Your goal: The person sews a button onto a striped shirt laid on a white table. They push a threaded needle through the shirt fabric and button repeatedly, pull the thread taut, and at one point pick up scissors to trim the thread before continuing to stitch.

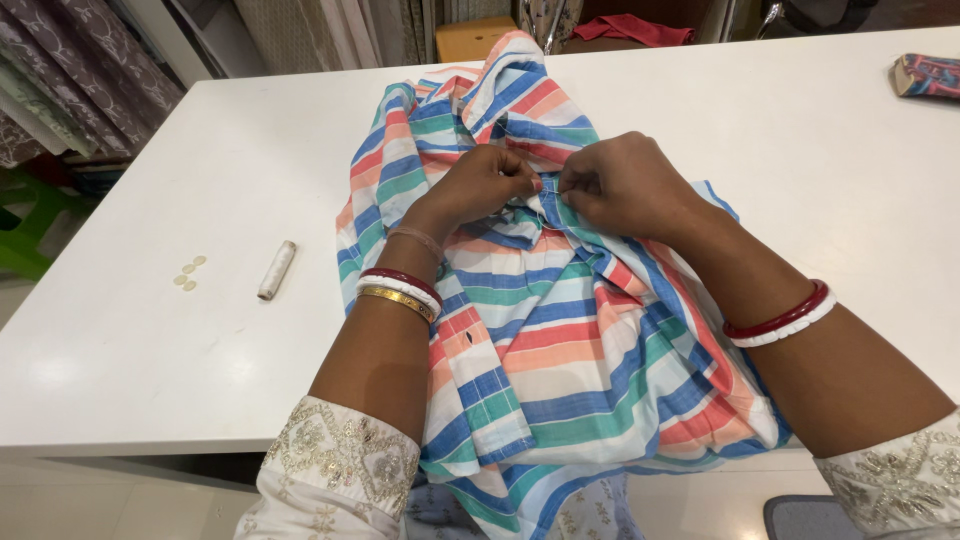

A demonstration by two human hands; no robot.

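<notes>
A striped shirt [540, 340] in blue, coral, green and white lies spread across a white table [200, 150] and hangs over its near edge. My left hand [480, 185] and my right hand [620, 185] meet at the shirt's middle, both pinching a small fold of its fabric between the fingertips. Bangles ring both wrists. What sits between the fingertips is too small to tell.
A white thread spool [277, 270] lies to the left of the shirt, with several small pale buttons [188, 273] beside it. A folded patterned cloth [928, 76] rests at the far right corner. Curtains and fabric rolls stand beyond the table.
</notes>
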